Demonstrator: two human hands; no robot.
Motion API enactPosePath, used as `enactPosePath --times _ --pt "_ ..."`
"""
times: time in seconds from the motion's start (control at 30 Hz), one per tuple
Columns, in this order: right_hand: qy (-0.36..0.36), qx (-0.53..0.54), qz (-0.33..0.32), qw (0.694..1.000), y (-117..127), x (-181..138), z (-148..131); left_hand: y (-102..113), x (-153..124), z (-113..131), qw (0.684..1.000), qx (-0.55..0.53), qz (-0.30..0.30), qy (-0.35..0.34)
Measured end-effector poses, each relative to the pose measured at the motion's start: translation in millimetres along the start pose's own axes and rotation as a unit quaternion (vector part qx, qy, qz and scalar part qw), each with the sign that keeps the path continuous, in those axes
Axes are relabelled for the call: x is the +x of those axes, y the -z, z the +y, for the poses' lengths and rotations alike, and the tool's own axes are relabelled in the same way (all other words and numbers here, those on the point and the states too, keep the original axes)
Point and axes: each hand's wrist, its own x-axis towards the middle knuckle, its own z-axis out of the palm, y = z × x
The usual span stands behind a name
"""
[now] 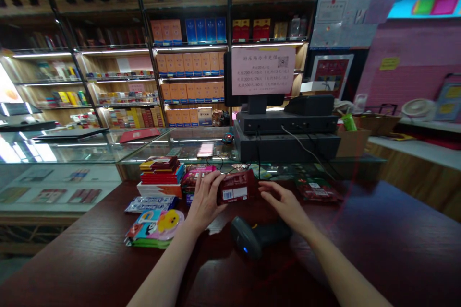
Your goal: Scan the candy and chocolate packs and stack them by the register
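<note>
My left hand (206, 200) grips the left end of a dark red snack packet (236, 187), whose white label with a barcode faces me. To the right of the packet is my right hand (283, 199), its fingers apart and nothing held in them. A black barcode scanner (248, 237) with a blue light lies on the table below both hands. Just behind my left hand is a pink packet (197, 176), partly covered by it. Another dark packet (317, 189) lies flat beyond my right hand.
Left of my hands stand stacked boxes (161, 175), blue-and-white packets (151, 203) and a colourful packet with a yellow chick (158, 225). Behind the dark wooden table (86, 259) are a glass counter (180, 141), a cash register (288, 127) with cables, and shelves of boxed goods.
</note>
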Motion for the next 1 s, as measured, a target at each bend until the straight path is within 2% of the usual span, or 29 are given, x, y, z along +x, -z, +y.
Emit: enactPosePath --times 0.07,0.17,0.4,0.63,0.8,1.0 --pt "-0.007 0.033 0.028 0.999 -5 3 4 -1 1 2 1.000 -0.005 -0.002 -0.012" --pt "-0.016 0.076 0.031 0.996 -10 7 7 -3 1 5 1.000 -0.007 -0.007 -0.025" --pt "-0.036 0.085 0.026 0.995 -10 8 6 -5 2 10 0.999 -0.018 -0.012 -0.039" --pt "-0.027 0.024 0.047 0.998 -9 9 14 -3 3 11 1.000 -0.002 0.000 -0.005" --pt "0.021 -0.029 0.071 0.997 -9 9 11 -1 6 11 0.998 0.019 -0.048 0.034" --pt "0.004 -0.057 0.069 0.996 -11 5 3 -6 6 11 0.995 0.030 -0.081 0.046"
